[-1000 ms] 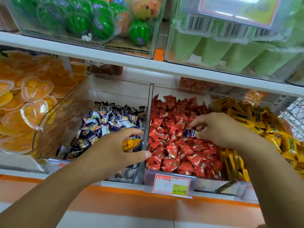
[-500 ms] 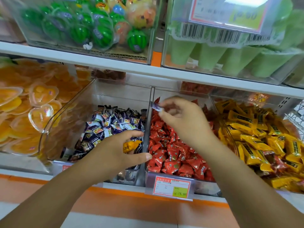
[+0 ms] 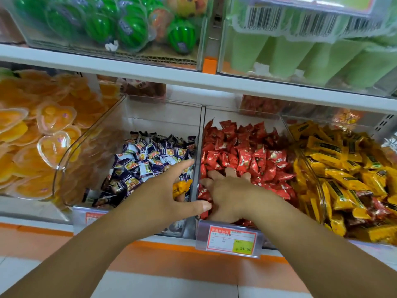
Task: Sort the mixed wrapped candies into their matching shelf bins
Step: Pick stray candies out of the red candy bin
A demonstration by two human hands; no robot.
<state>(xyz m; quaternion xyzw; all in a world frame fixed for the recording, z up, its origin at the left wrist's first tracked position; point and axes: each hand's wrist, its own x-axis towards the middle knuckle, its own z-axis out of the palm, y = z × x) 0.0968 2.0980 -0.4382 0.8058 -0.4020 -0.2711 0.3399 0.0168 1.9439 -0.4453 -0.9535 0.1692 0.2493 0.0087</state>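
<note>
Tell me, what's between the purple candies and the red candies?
A clear plastic bin wall separates the purple candies from the red candies, seen in the head view.

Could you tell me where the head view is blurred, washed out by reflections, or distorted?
In the head view, the barcode strip is smeared, the price tag is fairly sharp, reflections veil the clear bin wall, and the shelf edge slants across the frame.

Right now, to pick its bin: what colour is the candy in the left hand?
Yellow-orange; the head view shows the candy in the left hand.
</note>
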